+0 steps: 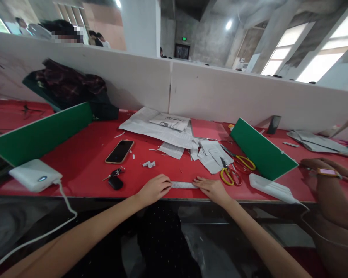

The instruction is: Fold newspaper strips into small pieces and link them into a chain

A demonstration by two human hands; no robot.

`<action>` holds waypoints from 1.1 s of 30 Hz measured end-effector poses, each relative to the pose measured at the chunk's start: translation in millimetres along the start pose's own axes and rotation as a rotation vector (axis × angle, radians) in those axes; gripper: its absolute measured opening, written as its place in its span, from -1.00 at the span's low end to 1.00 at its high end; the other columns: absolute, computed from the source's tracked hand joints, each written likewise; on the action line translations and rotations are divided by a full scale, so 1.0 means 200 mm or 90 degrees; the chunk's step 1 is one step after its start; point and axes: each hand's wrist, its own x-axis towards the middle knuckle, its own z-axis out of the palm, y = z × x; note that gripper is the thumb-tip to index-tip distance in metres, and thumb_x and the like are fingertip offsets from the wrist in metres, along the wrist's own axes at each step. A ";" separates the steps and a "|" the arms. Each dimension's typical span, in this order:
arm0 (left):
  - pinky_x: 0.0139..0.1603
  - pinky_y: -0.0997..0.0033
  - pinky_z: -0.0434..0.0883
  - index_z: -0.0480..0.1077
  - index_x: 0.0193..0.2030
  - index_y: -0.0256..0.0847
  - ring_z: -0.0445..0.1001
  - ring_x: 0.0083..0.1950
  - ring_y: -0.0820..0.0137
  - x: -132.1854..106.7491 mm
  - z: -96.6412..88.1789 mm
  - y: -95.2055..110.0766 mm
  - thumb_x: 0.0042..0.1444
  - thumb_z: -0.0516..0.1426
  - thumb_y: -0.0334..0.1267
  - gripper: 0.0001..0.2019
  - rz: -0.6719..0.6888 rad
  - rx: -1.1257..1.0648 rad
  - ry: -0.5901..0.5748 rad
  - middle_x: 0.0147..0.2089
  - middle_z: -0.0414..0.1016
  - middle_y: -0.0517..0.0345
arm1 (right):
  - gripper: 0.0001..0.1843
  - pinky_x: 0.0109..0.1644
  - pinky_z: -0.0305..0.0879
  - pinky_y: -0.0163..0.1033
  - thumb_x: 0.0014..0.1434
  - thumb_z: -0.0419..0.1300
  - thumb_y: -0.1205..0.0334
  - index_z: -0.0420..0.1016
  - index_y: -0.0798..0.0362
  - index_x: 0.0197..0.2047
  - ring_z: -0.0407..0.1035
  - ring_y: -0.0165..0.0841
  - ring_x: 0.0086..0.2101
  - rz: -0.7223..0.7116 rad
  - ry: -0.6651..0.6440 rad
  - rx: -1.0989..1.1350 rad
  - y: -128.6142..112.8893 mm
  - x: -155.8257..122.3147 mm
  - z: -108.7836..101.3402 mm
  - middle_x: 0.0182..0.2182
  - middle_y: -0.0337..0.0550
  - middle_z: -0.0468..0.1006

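Note:
A narrow strip of folded newspaper (182, 185) lies on the red tabletop near its front edge. My left hand (155, 189) has its fingers bent and closed on the strip's left end. At the other end, my right hand (213, 190) rests with fingers stretched out flat, pressing on the paper. The undersides of both hands are hidden. Just right of my right hand lie yellow- and red-handled scissors (226, 177). Several small folded paper pieces (149, 164) sit beyond my left hand.
Newspaper sheets (162, 129) and cut paper pieces (213, 154) are spread behind. A phone (120, 151) and keys (115, 179) lie left. Green boards (262, 150) stand on both sides. White corded devices (36, 175) sit left and right. Another person's arm (330, 189) rests at right.

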 end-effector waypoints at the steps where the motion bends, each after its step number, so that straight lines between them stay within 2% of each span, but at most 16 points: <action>1: -0.12 0.39 0.35 0.44 -0.22 -0.25 0.35 -0.16 0.40 0.00 0.00 0.00 0.21 -0.04 -0.31 -0.77 0.006 0.010 -0.003 -0.23 0.43 0.05 | -0.63 0.10 0.27 -0.14 0.19 0.02 0.37 0.39 -0.12 0.03 0.31 -0.32 0.03 -0.001 0.000 0.000 0.00 0.00 0.00 -0.03 -0.25 0.48; 9: -0.10 0.33 0.32 0.41 -0.24 -0.27 0.35 -0.18 0.37 0.00 0.00 0.03 0.22 -0.10 -0.37 -0.75 0.071 0.115 -0.051 -0.28 0.43 0.04 | -0.64 0.11 0.27 -0.14 0.22 -0.02 0.35 0.40 -0.06 0.03 0.29 -0.30 0.04 -0.013 -0.015 -0.040 0.00 0.00 0.00 -0.02 -0.21 0.47; 15: -0.14 0.35 0.33 0.40 -0.23 -0.27 0.34 -0.18 0.37 0.00 0.00 0.03 0.23 -0.10 -0.33 -0.75 0.036 0.111 -0.039 -0.26 0.41 0.04 | -0.64 0.10 0.27 -0.13 0.21 -0.01 0.36 0.40 -0.07 0.03 0.30 -0.31 0.03 -0.009 -0.011 -0.038 0.00 0.00 0.01 -0.03 -0.21 0.48; 24: -0.11 0.34 0.33 0.40 -0.21 -0.30 0.33 -0.18 0.37 0.02 -0.01 0.03 0.23 -0.10 -0.35 -0.75 0.047 0.107 -0.042 -0.26 0.41 0.04 | -0.65 0.10 0.28 -0.16 0.21 0.00 0.36 0.41 -0.06 0.02 0.31 -0.32 0.03 -0.017 -0.005 -0.050 0.00 0.00 0.01 -0.03 -0.21 0.48; 29: -0.12 0.39 0.33 0.42 -0.23 -0.30 0.32 -0.18 0.39 0.02 -0.02 0.03 0.22 -0.07 -0.35 -0.76 0.013 0.070 -0.038 -0.24 0.41 0.06 | -0.67 0.09 0.28 -0.17 0.21 0.01 0.36 0.42 0.02 0.01 0.31 -0.32 0.03 -0.030 -0.004 -0.067 0.01 0.00 0.01 -0.04 -0.18 0.49; 33: -0.12 0.38 0.33 0.41 -0.20 -0.30 0.32 -0.17 0.39 0.02 -0.02 0.02 0.22 -0.07 -0.37 -0.76 0.026 0.081 -0.040 -0.23 0.41 0.05 | -0.65 0.09 0.28 -0.17 0.21 0.00 0.36 0.40 -0.03 0.03 0.31 -0.34 0.03 -0.030 -0.004 -0.073 0.01 -0.01 0.01 -0.03 -0.21 0.48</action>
